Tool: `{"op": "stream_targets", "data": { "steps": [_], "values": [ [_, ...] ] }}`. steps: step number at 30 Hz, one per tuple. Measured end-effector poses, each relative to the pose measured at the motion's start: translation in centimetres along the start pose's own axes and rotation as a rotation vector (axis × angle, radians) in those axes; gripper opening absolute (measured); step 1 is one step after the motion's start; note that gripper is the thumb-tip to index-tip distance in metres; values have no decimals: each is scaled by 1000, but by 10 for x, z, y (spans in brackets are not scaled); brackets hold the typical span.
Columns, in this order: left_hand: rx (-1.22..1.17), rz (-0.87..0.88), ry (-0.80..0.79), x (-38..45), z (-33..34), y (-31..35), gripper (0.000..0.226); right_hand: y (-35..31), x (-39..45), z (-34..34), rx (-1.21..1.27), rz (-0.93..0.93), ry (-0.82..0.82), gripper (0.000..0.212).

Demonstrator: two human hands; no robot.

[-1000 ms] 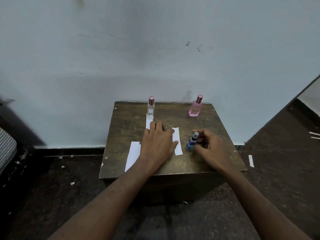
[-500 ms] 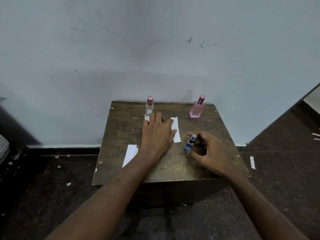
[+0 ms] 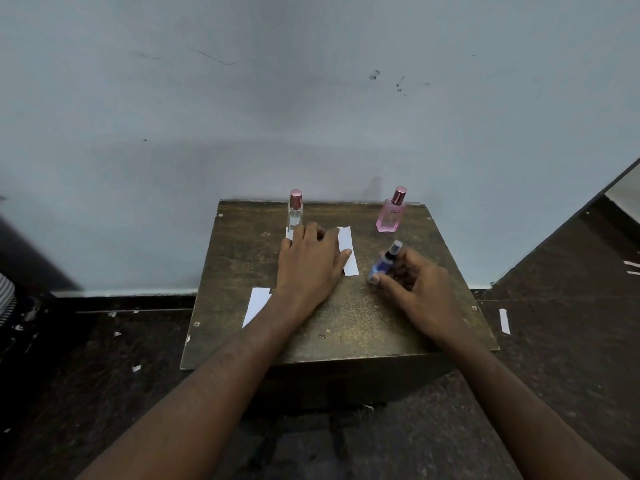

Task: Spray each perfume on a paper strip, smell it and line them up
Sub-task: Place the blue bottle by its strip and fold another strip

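Observation:
On a small brown table (image 3: 346,323) my left hand (image 3: 310,263) lies flat, fingers straight, pressing a white paper strip (image 3: 348,249) whose right part shows beside my thumb. My right hand (image 3: 414,284) grips a small blue perfume bottle (image 3: 382,263), tilted with its dark nozzle up and to the right. A clear bottle (image 3: 295,211) with a pink cap stands at the back, just beyond my left fingertips, with a scrap of paper at its base. A pink bottle (image 3: 389,216) stands at the back right. Another white paper strip (image 3: 256,304) lies by my left wrist.
The table stands against a pale wall (image 3: 311,98). Dark floor (image 3: 86,375) surrounds it, littered with small paper scraps, one strip (image 3: 504,320) lying to the right of the table. A striped object (image 3: 5,299) shows at the left edge.
My left hand slid the paper strip away from me toward the clear bottle. My right hand took hold of the blue bottle and tilted it, and it has shifted slightly right.

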State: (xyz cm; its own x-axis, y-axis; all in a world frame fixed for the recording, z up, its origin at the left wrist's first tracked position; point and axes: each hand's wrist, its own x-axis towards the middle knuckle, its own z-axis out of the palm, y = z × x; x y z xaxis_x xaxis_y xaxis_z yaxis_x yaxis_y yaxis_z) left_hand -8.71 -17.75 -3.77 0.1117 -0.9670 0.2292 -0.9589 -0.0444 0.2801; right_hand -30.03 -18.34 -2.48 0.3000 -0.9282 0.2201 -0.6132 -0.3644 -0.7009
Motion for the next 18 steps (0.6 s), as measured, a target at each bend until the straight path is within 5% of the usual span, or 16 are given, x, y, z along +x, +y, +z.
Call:
{"op": "stream_targets", "data": {
  "steps": [7, 18],
  "values": [
    [41, 34, -36, -16, -4, 0, 55, -2, 46, 33, 61, -36, 201, 28],
    [109, 7, -7, -15, -3, 6, 55, 0, 88, 63, -19, -132, 204, 21]
  ]
}}
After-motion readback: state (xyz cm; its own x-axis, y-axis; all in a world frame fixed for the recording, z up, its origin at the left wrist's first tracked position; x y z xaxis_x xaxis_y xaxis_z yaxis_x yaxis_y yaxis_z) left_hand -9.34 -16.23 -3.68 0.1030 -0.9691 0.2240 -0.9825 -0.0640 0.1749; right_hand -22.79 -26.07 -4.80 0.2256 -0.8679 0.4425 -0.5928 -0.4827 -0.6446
